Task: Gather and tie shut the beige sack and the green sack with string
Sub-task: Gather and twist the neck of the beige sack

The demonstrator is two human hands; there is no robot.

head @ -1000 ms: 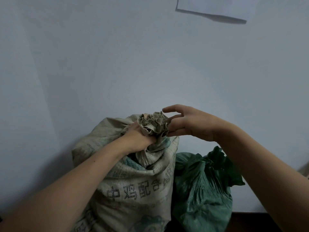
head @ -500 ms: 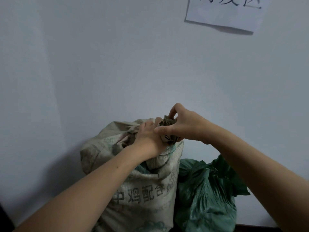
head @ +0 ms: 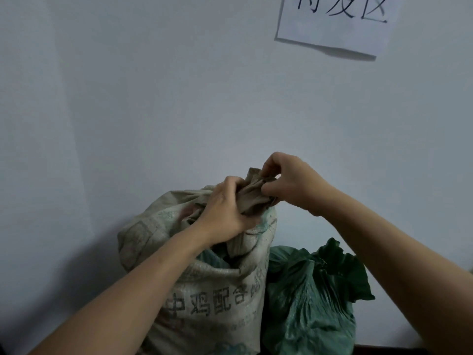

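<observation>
Against a pale wall (head: 153, 98) bearing a paper sign (head: 332, 24), the beige sack (head: 212, 290) and green sack (head: 307, 303) stand side by side. The left hand (head: 225, 208) and right hand (head: 289, 183) each hold the beige sack's bunched neck in a closed grip.

Right hand (head: 291, 183) was flat and open 1 s ago, straight fingers just touching the ruffled mouth of the beige sack (head: 217, 290); its fingers (head: 270, 162) now curl and pinch the top of the bunch. Ruffled rosette is gone, fabric squashed into a tight, twisted wad. Left hand (head: 225, 213) has shifted its grip on the neck, knuckles now against the wad. View tilted up: paper sign (head: 332, 29) shows more, characters now readable.
</observation>
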